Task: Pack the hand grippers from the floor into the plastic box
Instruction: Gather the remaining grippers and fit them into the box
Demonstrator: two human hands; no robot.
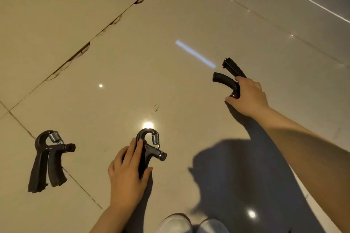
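The left hand (126, 173) grasps the middle hand gripper (151, 147) by its handles, fingers and thumb curled round them, low against the tiled floor (132, 53). To the left of the middle hand gripper, a third hand gripper (49, 159) lies flat on the floor, untouched. Well to its right and farther away, the right hand (248, 96) clasps another hand gripper (228, 79) at its head end, both handles pointing away from the person

Head view, steeply down, near floor (170, 24)
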